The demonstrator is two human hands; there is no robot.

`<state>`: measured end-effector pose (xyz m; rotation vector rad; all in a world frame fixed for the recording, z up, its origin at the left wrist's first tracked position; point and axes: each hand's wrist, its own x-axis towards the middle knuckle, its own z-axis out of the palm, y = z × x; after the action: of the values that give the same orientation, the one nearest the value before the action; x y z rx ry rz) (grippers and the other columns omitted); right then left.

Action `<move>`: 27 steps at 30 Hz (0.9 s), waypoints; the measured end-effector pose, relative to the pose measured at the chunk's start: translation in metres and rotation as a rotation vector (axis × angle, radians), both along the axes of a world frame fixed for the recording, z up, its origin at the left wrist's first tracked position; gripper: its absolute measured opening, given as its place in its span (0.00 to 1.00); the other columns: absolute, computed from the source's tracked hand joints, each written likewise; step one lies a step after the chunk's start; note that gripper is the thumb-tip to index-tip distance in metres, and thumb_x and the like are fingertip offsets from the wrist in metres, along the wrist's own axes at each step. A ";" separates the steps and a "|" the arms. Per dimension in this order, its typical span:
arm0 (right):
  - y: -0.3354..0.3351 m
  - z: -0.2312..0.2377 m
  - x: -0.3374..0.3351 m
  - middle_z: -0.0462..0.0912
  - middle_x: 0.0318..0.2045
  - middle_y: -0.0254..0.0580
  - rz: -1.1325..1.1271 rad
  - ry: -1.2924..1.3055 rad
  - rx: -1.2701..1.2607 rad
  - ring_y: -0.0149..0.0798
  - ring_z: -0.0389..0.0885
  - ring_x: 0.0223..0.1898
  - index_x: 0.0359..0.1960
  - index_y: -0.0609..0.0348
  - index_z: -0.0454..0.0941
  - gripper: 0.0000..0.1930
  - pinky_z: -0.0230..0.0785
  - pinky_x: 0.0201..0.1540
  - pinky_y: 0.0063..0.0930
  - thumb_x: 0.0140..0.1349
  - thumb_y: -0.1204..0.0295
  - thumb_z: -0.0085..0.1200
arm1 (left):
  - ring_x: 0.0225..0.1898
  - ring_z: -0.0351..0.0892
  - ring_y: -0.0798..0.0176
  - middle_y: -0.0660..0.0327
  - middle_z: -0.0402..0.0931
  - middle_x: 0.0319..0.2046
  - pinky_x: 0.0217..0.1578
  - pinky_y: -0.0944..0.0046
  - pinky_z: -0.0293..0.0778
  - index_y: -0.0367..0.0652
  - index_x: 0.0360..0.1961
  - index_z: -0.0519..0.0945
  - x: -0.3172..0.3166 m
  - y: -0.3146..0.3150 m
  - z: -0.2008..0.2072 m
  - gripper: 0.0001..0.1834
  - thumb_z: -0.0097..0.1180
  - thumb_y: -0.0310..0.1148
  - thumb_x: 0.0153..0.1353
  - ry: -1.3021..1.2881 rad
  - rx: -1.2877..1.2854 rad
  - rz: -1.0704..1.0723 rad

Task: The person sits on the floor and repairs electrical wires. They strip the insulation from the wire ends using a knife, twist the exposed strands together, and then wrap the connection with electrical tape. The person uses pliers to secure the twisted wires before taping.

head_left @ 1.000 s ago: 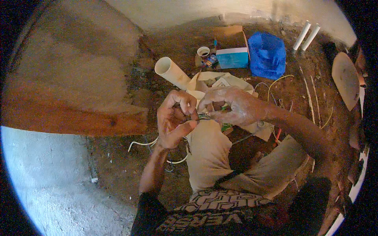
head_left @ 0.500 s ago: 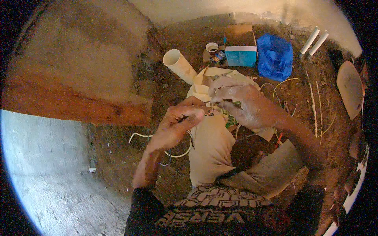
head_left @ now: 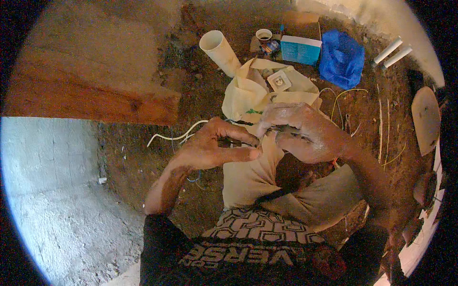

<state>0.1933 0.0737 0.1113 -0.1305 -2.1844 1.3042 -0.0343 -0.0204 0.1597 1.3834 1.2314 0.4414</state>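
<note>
My left hand pinches thumb and forefinger together over my lap, around something small and dark at the tips. Close against it, my right hand is curled with its fingers pressed together. What it grips is mostly hidden by the fingers. Beyond both hands lies a crumpled beige sheet, on which rests a white square electrical fitting with a small central part. Part of a green print or leaf shape shows near my fingers. A white cable runs out left from behind my left hand.
A wide white pipe leans beyond the sheet. Farther back are a cup, a blue-and-white box and a blue plastic bag. Two white tubes stand far right. A wooden beam juts in at left. Yellow wire lies right.
My hands have shifted nearer my body relative to the sheet. The white square fitting on the sheet now shows. The fingertips of both hands stay close together.
</note>
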 end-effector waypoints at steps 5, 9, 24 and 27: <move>0.000 0.005 0.004 0.80 0.35 0.51 0.053 -0.064 -0.037 0.54 0.80 0.39 0.38 0.65 0.78 0.06 0.72 0.42 0.41 0.58 0.78 0.56 | 0.31 0.78 0.72 0.60 0.86 0.32 0.33 0.67 0.72 0.40 0.38 0.87 0.006 -0.010 -0.003 0.13 0.71 0.36 0.54 0.192 0.182 -0.049; -0.004 0.010 0.003 0.80 0.34 0.49 0.036 -0.114 0.017 0.54 0.81 0.39 0.38 0.63 0.80 0.07 0.73 0.42 0.40 0.59 0.76 0.58 | 0.29 0.75 0.71 0.63 0.83 0.28 0.30 0.69 0.69 0.41 0.37 0.86 0.010 -0.015 -0.004 0.13 0.72 0.35 0.53 0.196 0.303 0.017; 0.005 0.004 0.003 0.77 0.28 0.42 0.099 -0.108 0.112 0.48 0.77 0.34 0.34 0.57 0.84 0.07 0.69 0.39 0.39 0.55 0.70 0.64 | 0.33 0.82 0.46 0.51 0.80 0.28 0.34 0.51 0.75 0.38 0.33 0.82 0.011 -0.011 -0.009 0.09 0.54 0.33 0.66 0.236 0.425 -0.065; 0.003 0.005 0.007 0.78 0.28 0.40 -0.002 -0.119 0.167 0.47 0.77 0.36 0.31 0.55 0.84 0.06 0.69 0.42 0.41 0.52 0.71 0.65 | 0.30 0.83 0.51 0.52 0.81 0.26 0.32 0.54 0.75 0.38 0.31 0.82 0.018 -0.013 -0.008 0.10 0.54 0.32 0.66 0.235 0.304 0.098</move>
<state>0.1998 0.0771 0.1164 -0.1478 -2.3824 1.1333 -0.0168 -0.0337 0.1518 1.6743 1.4727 0.5640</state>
